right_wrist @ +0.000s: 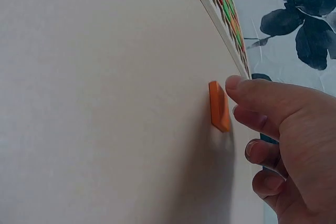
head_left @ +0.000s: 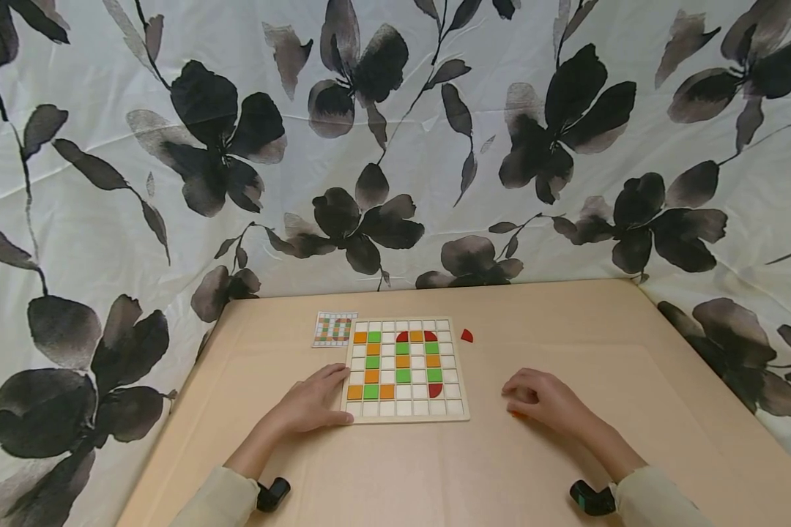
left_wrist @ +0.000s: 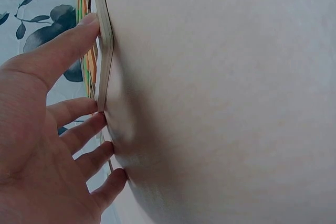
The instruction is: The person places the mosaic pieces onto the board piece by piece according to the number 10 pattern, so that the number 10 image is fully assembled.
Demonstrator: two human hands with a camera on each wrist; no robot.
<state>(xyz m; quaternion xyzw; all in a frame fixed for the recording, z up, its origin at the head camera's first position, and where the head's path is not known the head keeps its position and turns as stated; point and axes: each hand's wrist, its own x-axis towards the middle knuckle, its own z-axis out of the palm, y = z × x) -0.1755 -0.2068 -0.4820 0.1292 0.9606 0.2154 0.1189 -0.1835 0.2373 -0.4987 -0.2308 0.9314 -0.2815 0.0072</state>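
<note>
My left hand (head_left: 313, 402) rests at the near left corner of a white grid board (head_left: 415, 408). Its thumb touches the near edge, and the spread fingers (left_wrist: 84, 132) lie along the left side. Orange, green and dark red pieces fill part of the board's grid. To the right of the board, my right hand (head_left: 550, 401) is low over the table with loosely bent fingers. An orange piece (right_wrist: 215, 107) lies on the table just beside its thumb and index fingertips; whether they touch it is hard to tell. In the head view the hand mostly covers that piece.
A small printed pattern card (head_left: 333, 329) lies by the board's far left corner. One loose dark red quarter-round piece (head_left: 466, 335) is right of the board's far corner. A floral cloth (head_left: 369, 146) hangs behind the wooden table (head_left: 395, 476).
</note>
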